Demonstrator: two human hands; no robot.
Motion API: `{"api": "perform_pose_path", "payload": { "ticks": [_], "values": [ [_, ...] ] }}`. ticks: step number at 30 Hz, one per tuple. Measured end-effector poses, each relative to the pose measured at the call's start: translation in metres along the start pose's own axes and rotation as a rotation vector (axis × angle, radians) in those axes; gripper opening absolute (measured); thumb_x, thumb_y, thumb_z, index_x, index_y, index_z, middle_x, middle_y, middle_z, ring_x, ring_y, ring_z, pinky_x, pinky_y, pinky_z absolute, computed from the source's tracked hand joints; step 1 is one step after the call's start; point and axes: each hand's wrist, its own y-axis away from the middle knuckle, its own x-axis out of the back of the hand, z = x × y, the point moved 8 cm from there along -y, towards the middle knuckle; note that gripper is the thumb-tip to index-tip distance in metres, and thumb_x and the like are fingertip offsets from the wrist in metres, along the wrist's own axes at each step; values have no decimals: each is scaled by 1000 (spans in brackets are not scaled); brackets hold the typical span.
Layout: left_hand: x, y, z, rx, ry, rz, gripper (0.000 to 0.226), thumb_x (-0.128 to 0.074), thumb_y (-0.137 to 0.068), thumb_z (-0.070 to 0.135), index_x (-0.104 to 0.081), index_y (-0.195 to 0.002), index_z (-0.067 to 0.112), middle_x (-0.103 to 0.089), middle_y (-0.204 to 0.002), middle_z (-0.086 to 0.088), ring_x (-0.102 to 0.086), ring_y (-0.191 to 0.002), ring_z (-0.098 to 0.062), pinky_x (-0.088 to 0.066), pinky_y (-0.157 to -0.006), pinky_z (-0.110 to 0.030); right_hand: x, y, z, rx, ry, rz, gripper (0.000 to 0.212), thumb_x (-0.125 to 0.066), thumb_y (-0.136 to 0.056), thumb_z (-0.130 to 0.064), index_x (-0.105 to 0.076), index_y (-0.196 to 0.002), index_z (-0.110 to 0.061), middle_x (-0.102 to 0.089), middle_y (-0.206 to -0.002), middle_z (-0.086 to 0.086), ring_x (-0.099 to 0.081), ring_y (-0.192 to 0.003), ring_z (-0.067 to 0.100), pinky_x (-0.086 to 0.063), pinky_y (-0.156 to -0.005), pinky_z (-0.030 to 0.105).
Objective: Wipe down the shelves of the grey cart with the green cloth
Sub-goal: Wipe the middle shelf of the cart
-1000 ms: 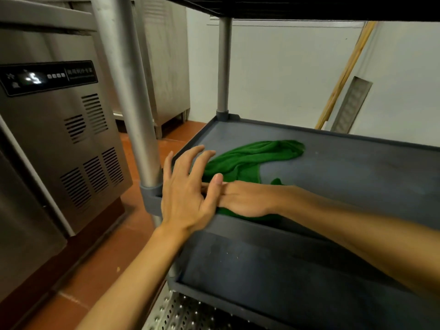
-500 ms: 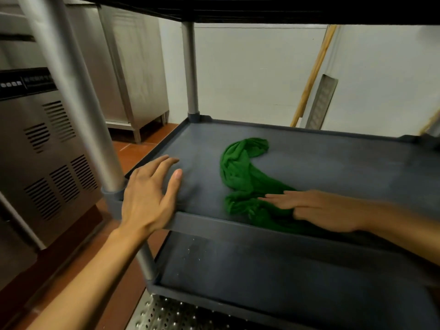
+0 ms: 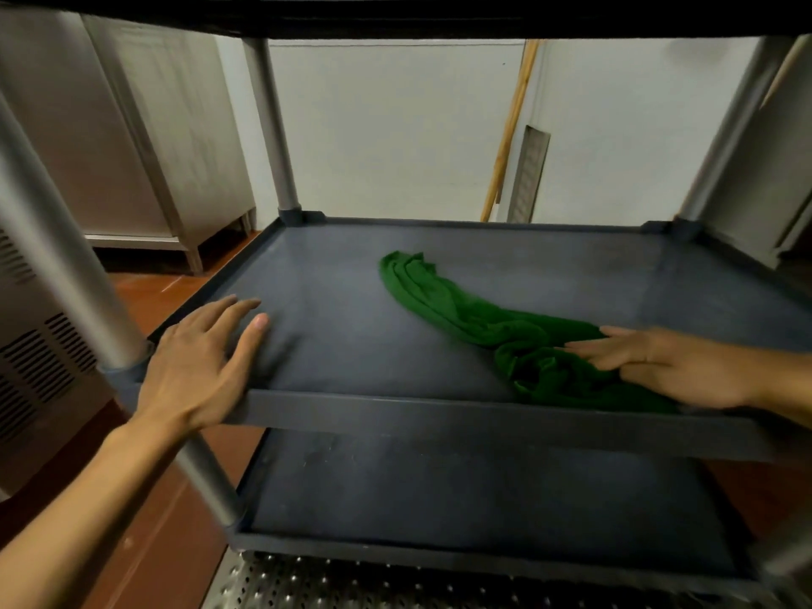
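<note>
Green cloth (image 3: 483,318) lies on the middle shelf (image 3: 351,327) of the grey cart (image 3: 274,138). It is soft fabric gathered into a long, wrinkled rope with deep folds. Its thick, bunched end sits under and just in front of the right hand (image 3: 672,367), and from that hand it trails away to the left and toward the back of the shelf, ending in a rounded curl.

The shelf is a flat, matte, dark grey tray with a low raised lip. We see its front rim (image 3: 417,410) just below both hands. Beneath it hangs a lower shelf (image 3: 439,498) of the same dull plastic look. The smooth, round posts are pale metal, and the nearest one (image 3: 61,265) stands just left of the left hand (image 3: 197,367).

The right hand lies flat, palm down, with its fingers (image 3: 593,350) straight and pointing left. It presses on the cloth without curling round it. The left hand is also flat and spread, well apart from the cloth. Its fingertips rest on the bare shelf surface near the front left corner, its palm lies over the rim, and it grasps nothing. Both forearms reach in from the near edge.
</note>
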Motion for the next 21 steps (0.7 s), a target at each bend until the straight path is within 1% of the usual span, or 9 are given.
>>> {"api": "perform_pose_path", "payload": {
  "ticks": [4, 6, 9, 10, 12, 14, 16, 19, 21],
  "values": [
    [-2, -1, 23, -49, -32, -63, 86, -11, -89, 77, -52, -145, 26, -43, -157, -7, -34, -148, -26, -24, -121, -52, 3, 0, -1, -43, 12, -79, 39, -55, -99, -19, -58, -132, -40, -34, -147, -31, -15, -148, 2, -4, -120, 20],
    [-4, 1, 61, -126, 3, -41, 82, -16, -91, 75, -52, -145, 25, -42, -158, -8, -32, -149, -26, -23, -121, -49, 9, 0, -10, -84, 1, -21, 32, -52, -99, -32, -61, -129, -40, -36, -140, -38, -12, -145, -1, -6, -116, 15],
    [-26, 2, 134, -262, 89, -72, 80, -19, -91, 75, -45, -150, 28, -36, -161, -9, -27, -151, -25, -21, -123, -46, 25, -4, -39, -10, 4, 286, 40, -41, -98, -45, -70, -120, -27, -63, -131, -14, -52, -122, 5, -31, -97, 2],
    [-36, 1, 158, -281, 127, -106, 81, -18, -90, 76, -40, -153, 29, -31, -164, -9, -23, -153, -25, -20, -124, -47, 27, -7, -46, -18, -15, 369, 39, -42, -99, -41, -68, -124, -26, -65, -129, -9, -56, -117, 6, -36, -94, 6],
    [-61, -5, 198, -278, 182, -176, 82, -17, -92, 78, -26, -158, 31, -16, -169, -7, -11, -156, -24, -13, -125, -49, 17, -18, -50, -88, -37, 407, 40, -47, -102, -31, -51, -142, -28, -55, -141, -4, -50, -128, 12, -36, -103, 19],
    [-83, -6, 226, -288, 169, -252, 84, -19, -92, 79, -11, -162, 32, 0, -171, -3, 3, -157, -22, -2, -127, -50, -7, -32, -48, -163, -26, 249, 55, -43, -103, -37, -26, -155, -34, -25, -162, -5, -25, -147, 17, -24, -117, 31],
    [-102, -5, 238, -325, 92, -320, 92, -19, -87, 83, 5, -161, 34, 17, -169, 0, 17, -155, -21, 9, -124, -50, -25, -37, -42, -150, -28, 58, 62, -33, -102, -55, -2, -155, -46, 0, -164, -20, 0, -151, 8, -8, -122, 33],
    [-116, -5, 233, -324, 37, -410, 105, -16, -75, 93, 18, -158, 37, 32, -164, 4, 30, -151, -18, 17, -120, -51, -28, -27, -27, -103, -81, -83, 62, -31, -98, -65, 9, -146, -63, 10, -146, -45, 12, -138, -15, 2, -115, 22],
    [-119, -5, 229, -310, 31, -456, 110, -15, -70, 96, 22, -156, 40, 36, -161, 6, 34, -149, -17, 19, -120, -51, -25, -19, -15, -107, -81, -104, 64, -32, -99, -63, 11, -145, -63, 10, -148, -44, 10, -138, -16, 1, -112, 18]
  ]
}}
